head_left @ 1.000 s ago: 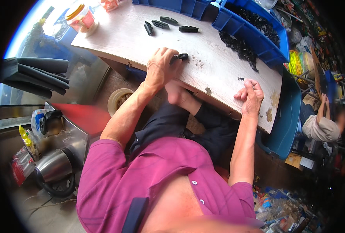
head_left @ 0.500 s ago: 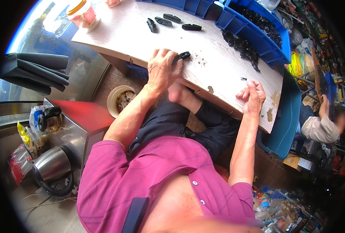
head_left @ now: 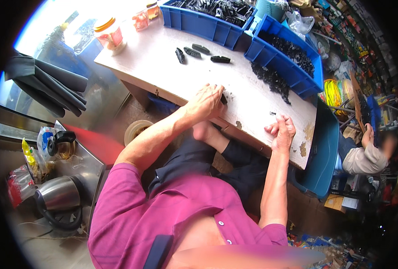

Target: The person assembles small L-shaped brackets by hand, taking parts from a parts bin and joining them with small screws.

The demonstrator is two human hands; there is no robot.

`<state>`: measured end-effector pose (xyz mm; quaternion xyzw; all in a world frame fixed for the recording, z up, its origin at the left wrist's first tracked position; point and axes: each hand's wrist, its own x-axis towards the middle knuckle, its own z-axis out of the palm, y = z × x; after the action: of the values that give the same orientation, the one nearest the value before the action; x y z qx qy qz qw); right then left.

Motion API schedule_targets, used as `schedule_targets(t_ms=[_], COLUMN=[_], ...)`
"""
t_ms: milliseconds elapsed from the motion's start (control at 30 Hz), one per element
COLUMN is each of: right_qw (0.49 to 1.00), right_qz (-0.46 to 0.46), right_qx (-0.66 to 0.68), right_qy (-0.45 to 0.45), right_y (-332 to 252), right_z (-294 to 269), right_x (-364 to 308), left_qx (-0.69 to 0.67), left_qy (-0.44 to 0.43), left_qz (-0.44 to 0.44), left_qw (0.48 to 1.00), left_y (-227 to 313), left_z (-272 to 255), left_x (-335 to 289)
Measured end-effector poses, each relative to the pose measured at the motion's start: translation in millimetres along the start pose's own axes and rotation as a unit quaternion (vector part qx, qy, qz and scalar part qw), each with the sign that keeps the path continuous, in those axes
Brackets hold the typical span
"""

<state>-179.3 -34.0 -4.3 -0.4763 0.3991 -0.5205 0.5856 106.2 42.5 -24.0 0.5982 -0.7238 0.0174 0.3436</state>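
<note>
My left hand (head_left: 206, 102) is closed around a black plastic part (head_left: 224, 99) at the near edge of the table (head_left: 158, 71). Its fingers cover most of that part. Farther right, my right hand (head_left: 282, 131) rests over the tabletop with its fingers curled and pinched together. Anything in that pinch is too small or hidden to make out. Just beyond its fingertips lie a few tiny black pieces (head_left: 272, 113). Several similar black parts (head_left: 192, 53) lie in a loose group toward the far side of the table.
Two blue bins stand at the back: one bin (head_left: 199, 28) of black parts, another (head_left: 293, 74) of small black bits. Loose bits (head_left: 270, 80) form a pile beside it. A lidded jar (head_left: 109, 38) stands far left. Right of the table is a teal bin (head_left: 322, 148); a co-worker (head_left: 365, 154) sits beyond.
My left hand has shifted slightly right and turned over the black part, which now shows less. The right hand keeps its pinch in about the same place. The view has tilted up.
</note>
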Motion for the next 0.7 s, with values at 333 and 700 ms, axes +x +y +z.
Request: schedule_targets(t_ms=[333,700], right_qw=[1.0,0.995], right_qz=[0.017,0.016], right_qx=[0.023,0.097], right_qy=[-0.001,-0.035], right_y=[5.4,3.2], right_z=[5.1,25.5], right_x=[-7.2,-15.4], left_qx=[0.016,0.002], left_qy=[0.027,0.064], left_qz=[-0.057,-0.107], left_qw=[0.998,0.992], left_y=[17.1,22.3], left_z=[-3.8,0.5], left_x=[4.6,3.2])
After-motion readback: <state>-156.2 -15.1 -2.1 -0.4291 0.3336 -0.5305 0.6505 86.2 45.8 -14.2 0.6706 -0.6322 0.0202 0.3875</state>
